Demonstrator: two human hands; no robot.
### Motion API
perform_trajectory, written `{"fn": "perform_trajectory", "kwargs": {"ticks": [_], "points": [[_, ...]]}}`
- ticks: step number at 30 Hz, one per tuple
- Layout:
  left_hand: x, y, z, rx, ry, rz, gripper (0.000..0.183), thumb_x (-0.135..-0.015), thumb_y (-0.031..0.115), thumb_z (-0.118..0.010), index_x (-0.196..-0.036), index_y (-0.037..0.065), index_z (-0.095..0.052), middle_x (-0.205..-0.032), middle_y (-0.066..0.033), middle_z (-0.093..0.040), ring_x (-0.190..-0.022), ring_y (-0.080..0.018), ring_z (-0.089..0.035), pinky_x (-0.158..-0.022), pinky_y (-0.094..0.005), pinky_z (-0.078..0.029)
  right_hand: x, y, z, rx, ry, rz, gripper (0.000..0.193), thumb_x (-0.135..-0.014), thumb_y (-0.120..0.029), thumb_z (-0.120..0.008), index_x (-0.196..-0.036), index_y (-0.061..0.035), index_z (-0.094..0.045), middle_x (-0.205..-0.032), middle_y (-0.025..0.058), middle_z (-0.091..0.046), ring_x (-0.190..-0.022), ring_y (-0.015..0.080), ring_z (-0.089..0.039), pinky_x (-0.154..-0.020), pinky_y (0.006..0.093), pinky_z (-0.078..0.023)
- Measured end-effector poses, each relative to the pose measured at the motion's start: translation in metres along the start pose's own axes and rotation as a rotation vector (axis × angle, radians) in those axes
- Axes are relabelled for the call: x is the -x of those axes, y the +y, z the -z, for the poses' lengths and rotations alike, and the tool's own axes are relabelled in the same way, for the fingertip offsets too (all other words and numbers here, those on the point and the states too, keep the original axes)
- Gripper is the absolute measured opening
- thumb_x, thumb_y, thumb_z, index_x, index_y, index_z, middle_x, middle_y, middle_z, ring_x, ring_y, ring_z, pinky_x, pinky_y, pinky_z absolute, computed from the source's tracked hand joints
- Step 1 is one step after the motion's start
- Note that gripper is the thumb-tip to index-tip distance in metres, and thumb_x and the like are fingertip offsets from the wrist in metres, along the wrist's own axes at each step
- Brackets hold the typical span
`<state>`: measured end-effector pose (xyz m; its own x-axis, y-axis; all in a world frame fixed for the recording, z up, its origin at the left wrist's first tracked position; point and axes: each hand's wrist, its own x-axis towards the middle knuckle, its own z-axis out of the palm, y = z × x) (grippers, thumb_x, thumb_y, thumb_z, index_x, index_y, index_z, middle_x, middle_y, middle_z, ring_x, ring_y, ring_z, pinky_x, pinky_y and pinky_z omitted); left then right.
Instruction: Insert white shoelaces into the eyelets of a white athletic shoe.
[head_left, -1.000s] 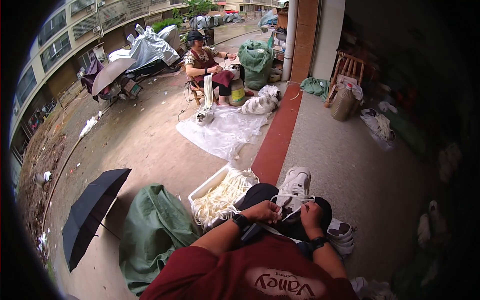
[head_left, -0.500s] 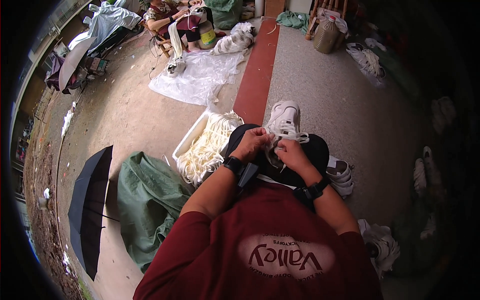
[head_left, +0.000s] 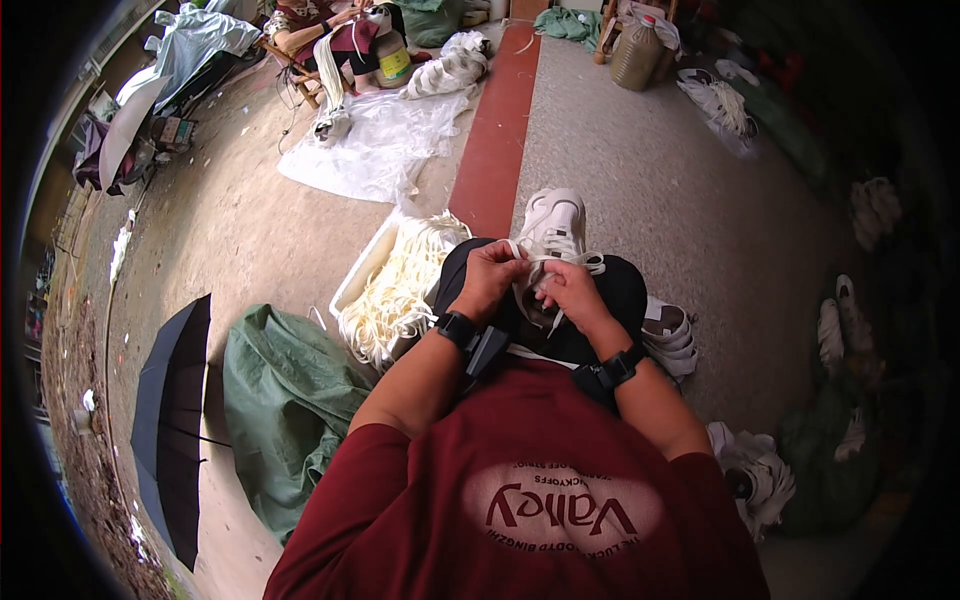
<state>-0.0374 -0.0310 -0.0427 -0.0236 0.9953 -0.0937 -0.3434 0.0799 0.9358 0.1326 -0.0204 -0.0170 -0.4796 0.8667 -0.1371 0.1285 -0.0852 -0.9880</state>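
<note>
A white sneaker [head_left: 555, 215] rests on my lap with its toe pointing away from me. Its white shoelace [head_left: 590, 260] is partly threaded, with loops standing out at the right side. My left hand [head_left: 492, 275] pinches the lace at the left edge of the shoe's opening. On the other side, my right hand [head_left: 572, 290] is closed with fingers bent over the tongue area, a lace end hanging below it. Its fingertips partly hide the eyelets. Left of my knee stands a white box [head_left: 352, 275] heaped with cream shoelaces [head_left: 395, 300].
A green sack [head_left: 285, 400] and a black open umbrella [head_left: 172, 430] lie at left. More sneakers [head_left: 670, 335] are stacked by my right leg, with others [head_left: 755, 475] behind. Ahead, a seated person [head_left: 320, 30] works beside a clear plastic sheet [head_left: 370, 155].
My right hand has shifted slightly over the shoe's opening, and my left fingers have moved nearer its lacing. The whole view has shifted a little.
</note>
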Motion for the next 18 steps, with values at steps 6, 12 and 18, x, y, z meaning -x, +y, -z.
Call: {"fn": "perform_trajectory", "kwargs": {"ticks": [6, 12, 18], "points": [[-0.012, 0.009, -0.011, -0.592, 0.094, -0.13, 0.008, -0.066, 0.003, -0.068, -0.069, 0.001, -0.061, -0.061, -0.004, -0.06, -0.056, -0.0095, -0.055, -0.055, -0.0262, -0.045, -0.002, 0.007, 0.001, 0.052, 0.024, -0.026, 0.026, -0.079, 0.001, -0.049, -0.104, 0.0057, -0.058, -0.067, 0.0065, -0.06, -0.054, 0.008, -0.054, -0.05, 0.0218, -0.044], [-0.007, 0.002, -0.006, -0.662, 0.142, -0.087, 0.016, -0.065, 0.011, -0.071, -0.073, 0.0, -0.064, -0.062, -0.0092, -0.062, -0.056, -0.0129, -0.058, -0.056, -0.0282, -0.046, 0.0, 0.004, -0.004, 0.073, 0.058, -0.078, 0.037, -0.081, 0.0, -0.045, -0.116, 0.0066, -0.053, -0.068, 0.0055, -0.06, -0.054, 0.0064, -0.052, -0.052, 0.0204, -0.043], [0.007, 0.001, -0.016, -1.226, 0.148, -0.467, 0.02, -0.075, 0.02, -0.064, -0.069, 0.002, -0.059, -0.064, -0.0104, -0.061, -0.06, -0.0278, -0.061, -0.057, -0.0391, -0.048, -0.004, 0.005, -0.002, 0.171, 0.055, -0.021, 0.032, -0.08, 0.001, -0.045, -0.11, 0.004, -0.057, -0.067, 0.0057, -0.061, -0.051, 0.0074, -0.052, -0.049, 0.0224, -0.044]]}}
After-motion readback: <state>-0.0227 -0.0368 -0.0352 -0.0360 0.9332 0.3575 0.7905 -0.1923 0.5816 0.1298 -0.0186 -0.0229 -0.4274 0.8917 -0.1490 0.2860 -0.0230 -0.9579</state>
